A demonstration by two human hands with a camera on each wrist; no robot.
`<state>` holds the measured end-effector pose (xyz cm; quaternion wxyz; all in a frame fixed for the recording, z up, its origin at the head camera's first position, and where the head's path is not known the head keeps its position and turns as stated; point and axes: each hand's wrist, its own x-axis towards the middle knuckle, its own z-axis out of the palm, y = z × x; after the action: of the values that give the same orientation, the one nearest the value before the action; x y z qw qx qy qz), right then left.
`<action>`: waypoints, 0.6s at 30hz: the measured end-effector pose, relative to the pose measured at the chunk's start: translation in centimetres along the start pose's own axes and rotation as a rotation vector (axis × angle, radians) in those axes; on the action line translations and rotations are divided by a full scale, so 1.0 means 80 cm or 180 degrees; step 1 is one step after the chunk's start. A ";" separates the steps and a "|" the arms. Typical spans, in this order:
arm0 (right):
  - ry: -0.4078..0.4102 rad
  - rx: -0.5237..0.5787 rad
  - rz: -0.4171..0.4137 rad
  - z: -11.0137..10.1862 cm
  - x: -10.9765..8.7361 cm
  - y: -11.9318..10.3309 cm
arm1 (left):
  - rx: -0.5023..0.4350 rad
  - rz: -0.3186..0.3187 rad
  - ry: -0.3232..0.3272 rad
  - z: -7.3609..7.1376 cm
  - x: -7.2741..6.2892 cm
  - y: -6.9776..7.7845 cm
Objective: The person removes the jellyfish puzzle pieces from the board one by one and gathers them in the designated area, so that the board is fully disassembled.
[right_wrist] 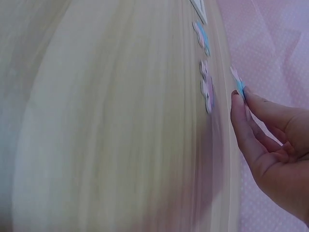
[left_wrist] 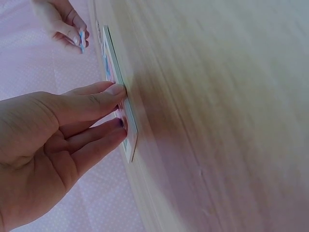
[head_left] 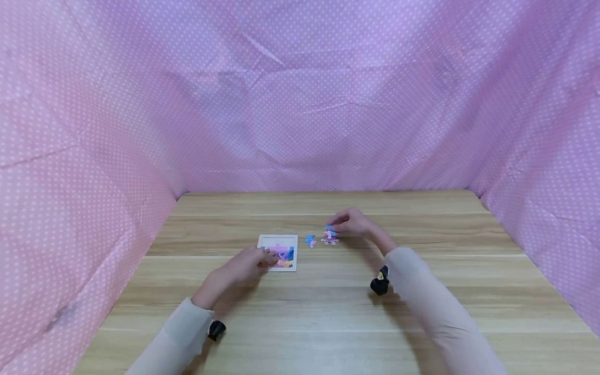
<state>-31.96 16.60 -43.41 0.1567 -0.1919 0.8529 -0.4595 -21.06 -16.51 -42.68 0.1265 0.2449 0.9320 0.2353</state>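
Note:
A square puzzle tray point(head_left: 281, 240) with a white border lies on the table, its lower part filled with a colourful joined picture point(head_left: 283, 251). My left hand point(head_left: 245, 263) rests at its left side, fingertips over the picture. In the left wrist view the thumb point(left_wrist: 99, 100) lies along the tray's near edge, the fingers fairly straight. Raised a little above the table, my right hand point(head_left: 353, 222) pinches a blue and pink jigsaw piece point(right_wrist: 239, 86) between thumb and fingertips. Below it lies a pink and purple piece point(right_wrist: 207, 92); a blue and pink piece point(head_left: 310, 240) lies nearer the tray.
The wooden table point(head_left: 300, 312) extends around both arms. Pink dotted cloth point(head_left: 300, 104) hangs behind it and on both sides. Each sleeve has a black wrist device, one at the left cuff point(head_left: 216, 330) and another at the right cuff point(head_left: 379, 284).

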 end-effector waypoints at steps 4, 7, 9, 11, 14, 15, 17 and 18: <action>0.0061 -0.0151 0.0020 -0.010 -0.005 0.005 | 0.0018 0.0012 0.0006 0.001 0.002 -0.001; 0.0014 -0.0101 0.0051 -0.016 -0.007 0.011 | 0.0038 0.0138 0.0021 0.000 0.003 -0.003; -0.0016 -0.0104 0.0057 -0.020 -0.010 0.016 | 0.0046 0.0233 0.0034 0.001 0.003 -0.004; -0.0046 -0.0098 0.0049 -0.024 -0.013 0.021 | 0.0049 0.0305 0.0047 0.001 0.002 -0.004; -0.0080 -0.0178 0.0037 -0.028 -0.018 0.024 | 0.0020 0.0280 0.0037 0.002 0.001 -0.004; -0.0084 -0.0209 0.0051 -0.029 -0.020 0.024 | 0.0011 0.0258 0.0031 0.002 0.000 -0.004; -0.0092 -0.0287 0.0045 -0.030 -0.024 0.025 | 0.0002 0.0230 0.0024 0.002 0.000 -0.004; -0.0096 -0.0321 0.0041 -0.030 -0.025 0.024 | 0.0001 0.0218 0.0024 0.003 -0.001 -0.005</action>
<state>-31.62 20.27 -43.60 0.1627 -0.2010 0.8737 -0.4120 -21.09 -16.73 -43.02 0.1149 0.2758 0.9236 0.2404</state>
